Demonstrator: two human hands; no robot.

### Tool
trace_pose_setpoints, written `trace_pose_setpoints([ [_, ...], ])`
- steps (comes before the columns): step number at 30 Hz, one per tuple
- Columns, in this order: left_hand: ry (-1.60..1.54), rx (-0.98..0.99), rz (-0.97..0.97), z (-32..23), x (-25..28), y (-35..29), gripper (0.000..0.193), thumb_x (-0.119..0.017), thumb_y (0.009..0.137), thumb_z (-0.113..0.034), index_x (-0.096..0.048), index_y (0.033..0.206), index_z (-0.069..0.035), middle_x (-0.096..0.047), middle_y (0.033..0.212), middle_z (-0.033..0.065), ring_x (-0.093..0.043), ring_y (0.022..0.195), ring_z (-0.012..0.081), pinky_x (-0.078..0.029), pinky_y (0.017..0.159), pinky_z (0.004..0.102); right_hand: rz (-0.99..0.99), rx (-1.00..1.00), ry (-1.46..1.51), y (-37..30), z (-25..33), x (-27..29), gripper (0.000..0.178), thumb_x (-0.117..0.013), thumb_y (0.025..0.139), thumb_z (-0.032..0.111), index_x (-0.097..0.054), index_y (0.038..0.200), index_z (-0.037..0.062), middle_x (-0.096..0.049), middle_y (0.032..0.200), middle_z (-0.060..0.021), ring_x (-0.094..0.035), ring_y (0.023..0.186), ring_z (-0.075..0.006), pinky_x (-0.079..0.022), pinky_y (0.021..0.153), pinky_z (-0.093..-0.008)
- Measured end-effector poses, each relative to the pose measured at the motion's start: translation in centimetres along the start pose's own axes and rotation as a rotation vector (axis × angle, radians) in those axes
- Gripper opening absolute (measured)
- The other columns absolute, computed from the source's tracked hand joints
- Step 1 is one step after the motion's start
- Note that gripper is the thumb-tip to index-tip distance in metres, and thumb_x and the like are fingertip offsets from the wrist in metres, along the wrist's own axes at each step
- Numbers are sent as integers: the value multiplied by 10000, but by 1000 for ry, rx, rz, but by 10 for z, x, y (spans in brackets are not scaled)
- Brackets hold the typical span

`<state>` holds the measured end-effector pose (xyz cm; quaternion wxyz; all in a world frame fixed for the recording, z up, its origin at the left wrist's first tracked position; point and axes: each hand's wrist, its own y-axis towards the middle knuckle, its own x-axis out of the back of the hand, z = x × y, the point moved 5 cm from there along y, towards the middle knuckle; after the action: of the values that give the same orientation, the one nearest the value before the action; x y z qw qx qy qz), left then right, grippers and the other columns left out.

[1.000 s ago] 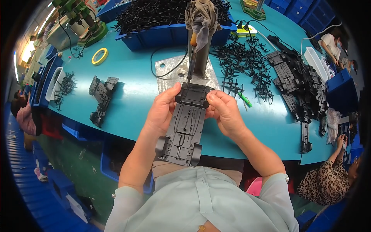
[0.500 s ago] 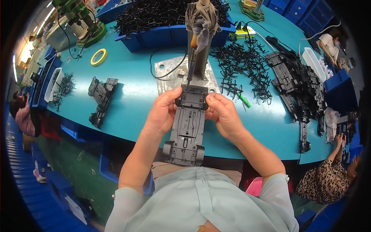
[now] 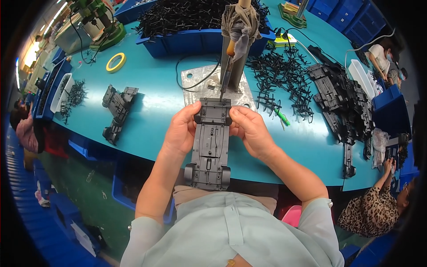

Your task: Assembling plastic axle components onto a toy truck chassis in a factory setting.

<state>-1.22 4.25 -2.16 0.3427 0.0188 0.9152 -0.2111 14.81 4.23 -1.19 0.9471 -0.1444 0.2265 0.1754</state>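
Both my hands grip a long black plastic toy-car chassis (image 3: 208,147), which shows screw holes and wheel arches. My left hand (image 3: 180,129) is closed on its far left edge, thumb on top. My right hand (image 3: 250,130) pinches the far right edge in the same way, with its lower fingers hidden underneath. The chassis's far end overlaps a metal base plate (image 3: 195,79). Right above that end hangs a thin rod-tipped tool with an orange handle (image 3: 231,48), fixed to an upright post wrapped in cloth (image 3: 240,26). Whether the tip touches the chassis I cannot tell.
A blue bin (image 3: 178,46) heaped with black plastic parts stands behind the post. Loose black parts (image 3: 284,75) and a green-handled tool (image 3: 282,117) lie right of it. Stacked chassis (image 3: 340,98) lie farther right. Another chassis (image 3: 119,111) and yellow tape (image 3: 116,62) are at left.
The chassis and both hands have shifted a little left relative to the post and the tool's tip. My grip stays the same.
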Motion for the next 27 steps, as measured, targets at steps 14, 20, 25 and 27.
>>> trace_pose_setpoints([
  [14, 16, 13, 1, -7, -4, -4, 339, -507, 933, -322, -627, 1020, -17, -689, 895, 83, -656, 770, 135, -530, 722, 263, 31, 39, -38, 4, 4, -6, 338, -531, 958, 318, -595, 1011, -10, -624, 886, -50, -587, 731, -117, -525, 693, -290],
  [20, 31, 10, 19, -8, -2, -4, 332, -518, 932, -327, -629, 1007, -23, -686, 897, 80, -654, 773, 130, -529, 710, 263, 42, 41, -50, 6, 6, -7, 349, -531, 957, 326, -601, 999, -14, -627, 873, -53, -591, 730, -121, -525, 682, -284],
  [25, 25, 8, 0, -8, -2, -5, 338, -522, 933, -342, -617, 1012, -27, -682, 901, 73, -653, 761, 120, -532, 692, 258, 45, 40, -56, 7, 5, -7, 352, -529, 958, 328, -604, 989, -15, -628, 867, -55, -590, 726, -122, -526, 673, -285],
  [27, 29, 20, 5, -8, -1, -4, 337, -520, 934, -343, -614, 1015, -30, -681, 903, 72, -653, 761, 119, -533, 688, 257, 50, 44, -58, 8, 5, -7, 353, -528, 958, 328, -604, 985, -15, -627, 863, -56, -588, 723, -121, -526, 670, -286],
])
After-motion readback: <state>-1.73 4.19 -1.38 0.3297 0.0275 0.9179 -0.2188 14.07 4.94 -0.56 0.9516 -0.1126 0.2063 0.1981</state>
